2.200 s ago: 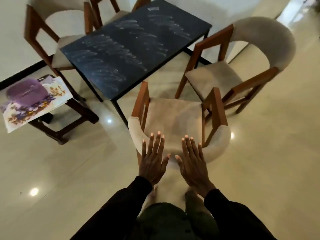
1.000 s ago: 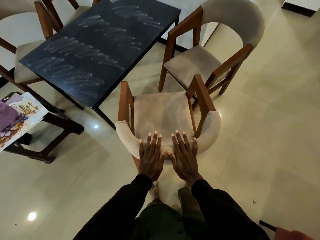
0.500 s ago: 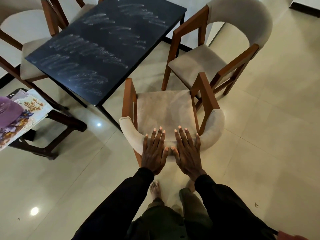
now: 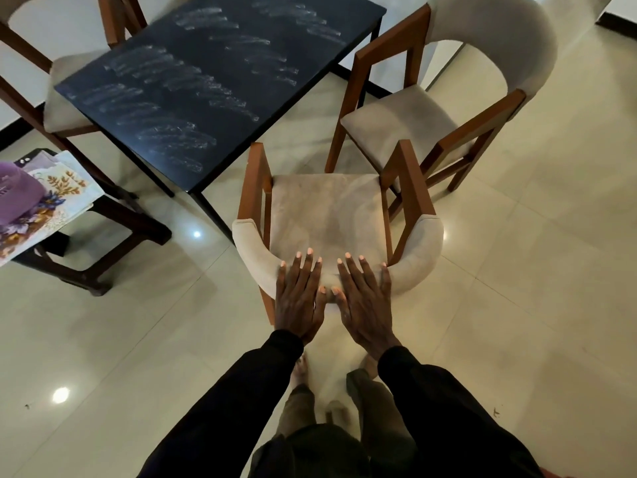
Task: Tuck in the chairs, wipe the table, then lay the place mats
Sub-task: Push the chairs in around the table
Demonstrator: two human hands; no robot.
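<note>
Pressing the backrest of the beige chair with straight fingers, left hand and right hand begin tucking; ahead, the smeared table is unwiped; leftward, place mats unlaid.

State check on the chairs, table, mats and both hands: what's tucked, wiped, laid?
Table: streaked, no mats on it.
Near chair: not tucked, seat outside the table edge.
Right chair: not tucked, apart from the table.
Left chair: seat partly under the table top.
Place mats: stacked on the stool, purple thing on top.
Left hand: flat on the near chair.
Right hand: same.
</note>
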